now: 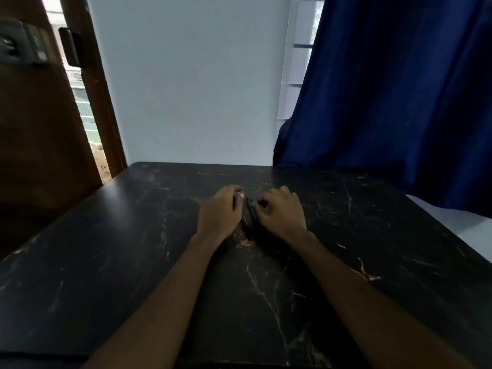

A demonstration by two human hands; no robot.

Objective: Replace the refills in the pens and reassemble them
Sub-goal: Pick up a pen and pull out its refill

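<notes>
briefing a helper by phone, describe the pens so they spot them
Start at the black marble-patterned table beside the blue curtain. Mid-table, the left hand and right hand nearly meet. The slim black pens lie in the gap between them, the only loose things.

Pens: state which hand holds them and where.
The left hand and right hand curl at the far end of the dark pens; actual grip cannot be told.
</notes>
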